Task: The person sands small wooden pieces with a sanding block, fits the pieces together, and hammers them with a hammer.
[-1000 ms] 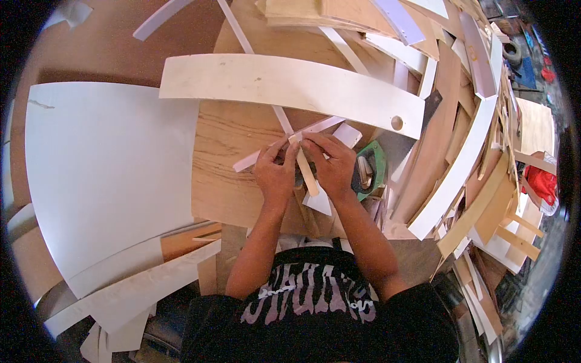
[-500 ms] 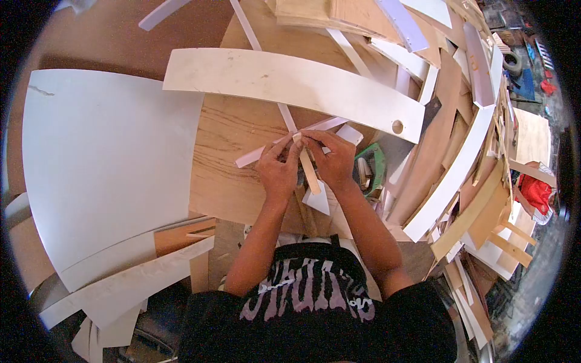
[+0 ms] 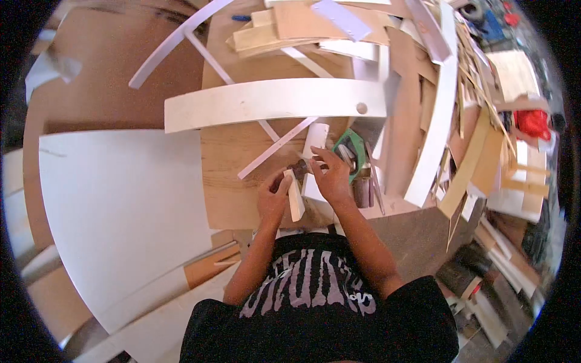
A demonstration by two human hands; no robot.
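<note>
My left hand (image 3: 273, 198) is closed on a short pale wood strip (image 3: 295, 199), pinched near its upper end; the lower end points toward me. My right hand (image 3: 330, 175) hovers just to the right with fingers apart, and nothing shows in its grip. Between the two hands is a small dark thing (image 3: 298, 166), too blurred to name. Just beyond my right hand lies a white piece (image 3: 316, 138). A green-rimmed container (image 3: 358, 151) with things inside is close to its right side.
A long white board with a hole (image 3: 272, 104) crosses the bench ahead. A large white panel (image 3: 121, 218) lies at left. Narrow pinkish strips (image 3: 278, 147) lie beyond my hands. Stacked boards (image 3: 302, 27) are at the back, and many offcuts (image 3: 433, 139) pile up on the right.
My hands were together at the strip's upper end; now my right hand has come off it toward the green container. My left hand keeps the strip, lower and nearer me. The view has shifted.
</note>
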